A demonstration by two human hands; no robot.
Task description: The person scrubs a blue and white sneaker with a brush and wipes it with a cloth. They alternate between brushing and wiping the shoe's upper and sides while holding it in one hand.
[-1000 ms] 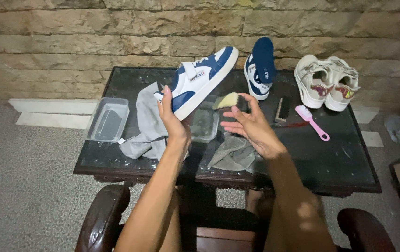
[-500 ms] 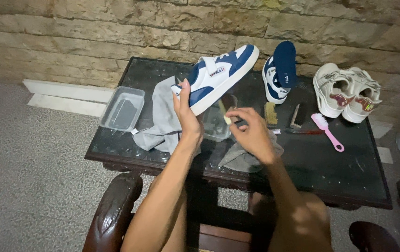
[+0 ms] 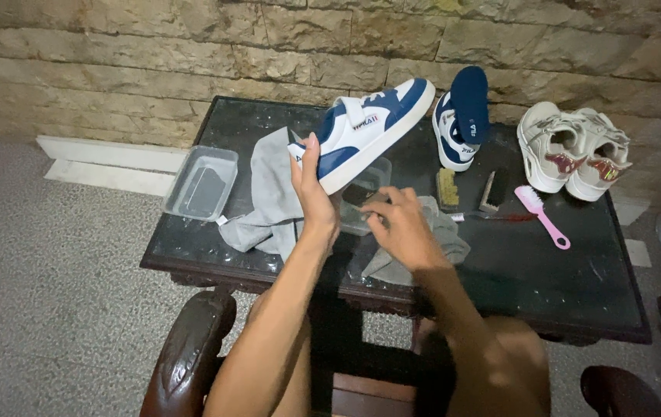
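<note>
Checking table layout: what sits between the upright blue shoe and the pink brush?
In the head view, two brushes lie between the upright blue shoe and the pink brush: a yellow-bristled brush and a dark brush, side by side on the table.

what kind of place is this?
Likely a home patio or yard corner: rough stone wall, pebbled floor, a dark low table set up for shoe cleaning, left hand gripping a blue-and-white sneaker.

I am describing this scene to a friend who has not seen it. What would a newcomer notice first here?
First, the blue and white sneaker held up over the dark table by the left hand. The right hand reaches into a clear container just below it. At the table's right end stand a pair of white shoes and a pink brush.
</note>
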